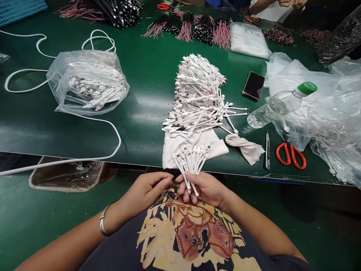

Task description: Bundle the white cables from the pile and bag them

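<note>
On my feed, my left hand [152,188] curls near my right hand [204,188] (thumb laid above bent fingers); both forearms [262,226] angle inward.

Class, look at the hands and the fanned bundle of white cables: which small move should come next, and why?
I'd probably bring the left hand in to even up the bundle. That hand appears to hold nothing and is close by, while the right hand grips the bundle near its lower ends and its connectors fan out unevenly above the white cloth.

The view looks forward and down from the head, over the lap onto the nearby tabletop [143,75].
</note>
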`<state>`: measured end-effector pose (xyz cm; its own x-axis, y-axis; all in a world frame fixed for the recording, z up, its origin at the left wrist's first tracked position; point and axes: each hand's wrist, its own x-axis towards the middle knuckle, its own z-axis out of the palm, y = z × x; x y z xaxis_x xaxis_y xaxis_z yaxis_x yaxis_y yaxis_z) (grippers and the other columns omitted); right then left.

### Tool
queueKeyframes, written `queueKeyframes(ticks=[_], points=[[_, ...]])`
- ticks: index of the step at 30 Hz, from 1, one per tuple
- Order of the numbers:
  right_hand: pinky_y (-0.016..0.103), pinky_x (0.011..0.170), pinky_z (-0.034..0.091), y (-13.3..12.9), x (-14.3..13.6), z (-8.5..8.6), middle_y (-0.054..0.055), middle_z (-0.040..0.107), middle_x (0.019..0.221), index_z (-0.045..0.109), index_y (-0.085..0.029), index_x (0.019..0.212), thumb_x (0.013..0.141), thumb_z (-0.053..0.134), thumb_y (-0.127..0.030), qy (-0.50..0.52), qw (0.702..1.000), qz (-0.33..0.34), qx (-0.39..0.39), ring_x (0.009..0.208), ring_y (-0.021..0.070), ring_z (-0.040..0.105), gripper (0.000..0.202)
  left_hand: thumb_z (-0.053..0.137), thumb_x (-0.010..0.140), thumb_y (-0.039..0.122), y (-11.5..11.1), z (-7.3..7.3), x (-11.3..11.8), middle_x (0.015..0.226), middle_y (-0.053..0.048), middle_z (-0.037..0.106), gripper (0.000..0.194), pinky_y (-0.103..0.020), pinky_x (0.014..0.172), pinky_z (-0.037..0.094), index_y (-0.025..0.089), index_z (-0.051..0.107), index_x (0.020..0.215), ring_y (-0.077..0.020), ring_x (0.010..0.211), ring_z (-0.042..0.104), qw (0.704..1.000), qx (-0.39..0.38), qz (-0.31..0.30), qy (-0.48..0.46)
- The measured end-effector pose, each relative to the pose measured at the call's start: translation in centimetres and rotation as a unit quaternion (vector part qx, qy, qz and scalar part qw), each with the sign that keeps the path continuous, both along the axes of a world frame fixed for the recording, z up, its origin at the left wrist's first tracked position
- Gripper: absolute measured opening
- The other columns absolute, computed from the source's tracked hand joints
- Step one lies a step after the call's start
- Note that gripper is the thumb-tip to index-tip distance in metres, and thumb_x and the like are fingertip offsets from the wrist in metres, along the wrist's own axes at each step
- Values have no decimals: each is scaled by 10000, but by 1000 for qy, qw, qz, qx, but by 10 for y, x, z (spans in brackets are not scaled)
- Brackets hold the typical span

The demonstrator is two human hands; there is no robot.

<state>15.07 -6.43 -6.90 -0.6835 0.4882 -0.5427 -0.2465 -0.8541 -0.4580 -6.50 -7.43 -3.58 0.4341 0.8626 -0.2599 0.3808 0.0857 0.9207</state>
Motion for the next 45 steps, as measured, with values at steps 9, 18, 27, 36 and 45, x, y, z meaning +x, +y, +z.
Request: queueKeyframes(ticks=[9,18,27,36,45], points=[[148,398,427,-9,2,4,82,680,718,642,-86,979,822,591,-481,-28,998,-1,52,539,104,621,428,369,910,489,16,-10,43,583,-21,559,415,-315,721,477,174,450,653,-171,643,605,903,-311,-44,-294],[169,391,424,-7,5,3,100,696,751,634,-87,1044,821,552,-536,-35,997,4,62,511,106,600,508,344,911,498,17,-7,47,669,-104,667,531,-313,776,461,152,534,555,-214,765,645,900,-309,-54,-302],[158,394,415,-12,6,-5,80,649,615,694,-57,836,848,462,-594,-66,992,10,112,441,78,549,585,456,897,406,9,-16,54,530,-61,633,480,-229,572,431,139,527,504,-142,532,613,911,-322,35,-255],[193,459,464,-18,10,-8,91,667,678,679,-67,917,855,464,-573,-93,987,-33,128,489,97,574,553,510,855,462,8,-16,55,572,-41,636,436,-237,594,438,128,564,580,-135,557,600,897,-349,53,-266],[195,467,423,-14,17,4,26,618,621,693,-107,853,783,613,-526,-143,974,32,172,477,77,514,432,546,810,501,15,-20,67,506,-14,607,412,-227,495,391,138,618,629,-121,463,532,920,-338,34,-193]])
